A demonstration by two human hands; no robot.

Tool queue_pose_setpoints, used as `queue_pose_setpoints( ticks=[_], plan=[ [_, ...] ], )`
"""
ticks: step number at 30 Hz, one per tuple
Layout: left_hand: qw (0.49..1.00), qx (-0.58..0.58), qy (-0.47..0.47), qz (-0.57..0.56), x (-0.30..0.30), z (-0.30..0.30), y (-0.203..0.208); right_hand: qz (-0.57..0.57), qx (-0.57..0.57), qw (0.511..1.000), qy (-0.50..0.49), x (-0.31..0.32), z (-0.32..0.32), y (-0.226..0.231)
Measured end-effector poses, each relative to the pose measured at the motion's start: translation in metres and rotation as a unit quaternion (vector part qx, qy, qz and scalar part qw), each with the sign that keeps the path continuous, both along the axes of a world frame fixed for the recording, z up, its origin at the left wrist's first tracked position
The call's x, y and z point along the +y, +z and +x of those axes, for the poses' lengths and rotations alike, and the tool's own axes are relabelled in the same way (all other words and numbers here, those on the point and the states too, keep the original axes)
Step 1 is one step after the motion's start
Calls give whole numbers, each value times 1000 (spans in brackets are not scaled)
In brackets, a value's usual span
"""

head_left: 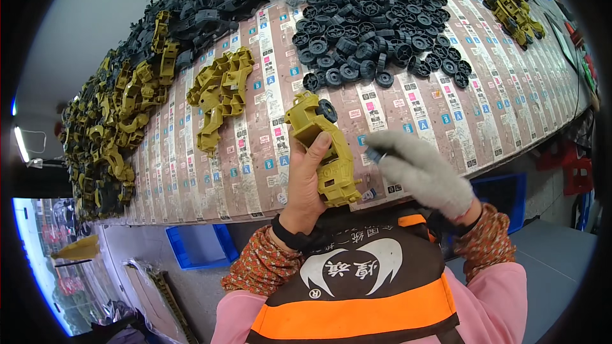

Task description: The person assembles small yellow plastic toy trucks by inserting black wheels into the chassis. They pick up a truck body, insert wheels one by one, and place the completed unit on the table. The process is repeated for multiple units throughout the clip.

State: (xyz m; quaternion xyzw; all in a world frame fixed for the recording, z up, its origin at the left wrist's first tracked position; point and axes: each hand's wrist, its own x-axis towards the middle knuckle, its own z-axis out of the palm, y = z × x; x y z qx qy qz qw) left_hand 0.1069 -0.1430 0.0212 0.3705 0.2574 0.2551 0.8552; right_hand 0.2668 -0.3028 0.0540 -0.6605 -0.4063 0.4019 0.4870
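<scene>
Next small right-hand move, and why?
Probably bring the right hand, with its small dark piece, toward the lower end of the yellow body: the left hand holds it, and a black wheel shows at its upper end, none at its lower.

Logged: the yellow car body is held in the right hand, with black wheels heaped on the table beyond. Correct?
Wrong hand: the head view shows the left hand holding the yellow car body. The black wheels are indeed heaped on the table beyond.

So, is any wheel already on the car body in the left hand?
On: a dark wheel sits toward the far end of the car body; whether fully pressed in, cannot tell.
</scene>
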Motion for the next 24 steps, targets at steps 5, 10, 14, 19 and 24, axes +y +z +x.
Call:
queue_pose_setpoints(
  ticks=[5,10,14,19,24],
  plan=[
    [999,-4,22,28,-4,2,4,25,160,986,-48,-4,-35,-12],
    [996,-3,58,62,-7,4,2,9,137,989,-47,-6,-39,-4],
    [989,20,91,117,-11,5,-3,5,94,991,-93,-12,-48,-10],
    [978,41,128,161,-16,-5,-12,45,-167,984,-54,-14,-63,-7],
    [958,-25,147,246,-30,0,-22,-48,-120,990,-54,-22,-66,-1]
  ],
)
